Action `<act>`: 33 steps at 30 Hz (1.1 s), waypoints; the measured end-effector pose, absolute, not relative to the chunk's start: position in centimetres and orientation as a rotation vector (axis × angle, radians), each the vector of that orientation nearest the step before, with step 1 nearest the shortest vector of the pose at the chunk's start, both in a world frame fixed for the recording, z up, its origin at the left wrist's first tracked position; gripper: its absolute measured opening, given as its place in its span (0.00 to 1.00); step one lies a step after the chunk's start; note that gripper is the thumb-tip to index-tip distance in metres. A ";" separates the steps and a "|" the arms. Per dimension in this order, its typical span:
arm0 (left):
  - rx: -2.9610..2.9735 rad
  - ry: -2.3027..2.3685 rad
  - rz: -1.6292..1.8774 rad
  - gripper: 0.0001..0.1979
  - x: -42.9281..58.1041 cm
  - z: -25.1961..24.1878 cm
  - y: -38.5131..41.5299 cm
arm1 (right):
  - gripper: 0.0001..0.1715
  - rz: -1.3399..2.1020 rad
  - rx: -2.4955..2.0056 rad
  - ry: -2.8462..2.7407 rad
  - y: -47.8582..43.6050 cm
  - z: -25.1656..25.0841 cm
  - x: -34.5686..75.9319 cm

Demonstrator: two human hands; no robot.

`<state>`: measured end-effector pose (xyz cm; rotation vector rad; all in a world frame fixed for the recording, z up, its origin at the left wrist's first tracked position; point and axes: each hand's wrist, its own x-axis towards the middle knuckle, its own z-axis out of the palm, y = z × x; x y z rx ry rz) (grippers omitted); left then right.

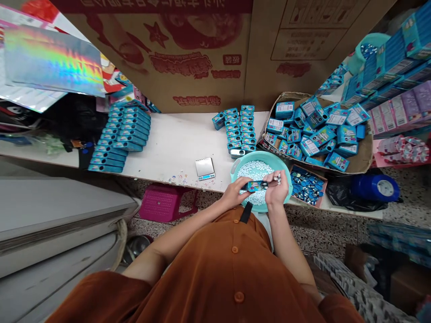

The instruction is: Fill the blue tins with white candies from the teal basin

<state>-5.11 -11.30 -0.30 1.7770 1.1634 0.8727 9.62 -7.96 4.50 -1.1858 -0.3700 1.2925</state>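
Note:
My left hand [235, 193] is closed round a small blue printed box [255, 186], tipped on its side over a mint-green basin [233, 167]. The open end of the box points toward my right hand [278, 190]. That hand is cupped, with a few white pellets [277, 179] in its curled fingers, right beside the box's opening. Many more white pellets [255, 168] lie in the basin below. A small digital scale [205, 168] rests on the white table to the left of the basin.
Stacked blue boxes [107, 143] stand at the left, with more rows [239, 128] behind the basin. A carton [369, 152] full of blue boxes sits at the right, by a tray of blue caps [306, 185]. A large cardboard box [202, 54] blocks the back.

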 end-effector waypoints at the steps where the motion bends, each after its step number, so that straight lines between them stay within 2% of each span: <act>1: 1.748 1.173 0.868 0.19 -5.1 -0.3 -11.3 | 0.20 1.294 -1.171 -0.363 -7.8 4.5 9.6; 10: 1.498 1.167 0.928 0.21 -5.3 -0.4 -11.2 | 0.16 1.506 -0.904 -0.071 -7.2 3.7 12.9; 14: 1.378 1.138 0.922 0.21 -5.2 -0.7 -11.0 | 0.14 1.487 -0.835 0.015 -7.6 3.1 14.4; 20: 1.437 1.184 0.890 0.20 -4.3 -0.3 -11.0 | 0.10 1.399 -0.973 -0.055 -7.7 3.7 12.8; 28: 1.705 1.187 0.905 0.18 -4.1 1.6 -10.8 | 0.21 1.151 -1.171 -0.363 -8.6 5.0 10.1; 33: 1.781 1.150 0.888 0.17 -4.2 2.1 -10.9 | 0.24 1.087 -1.199 -0.410 -9.1 5.3 9.9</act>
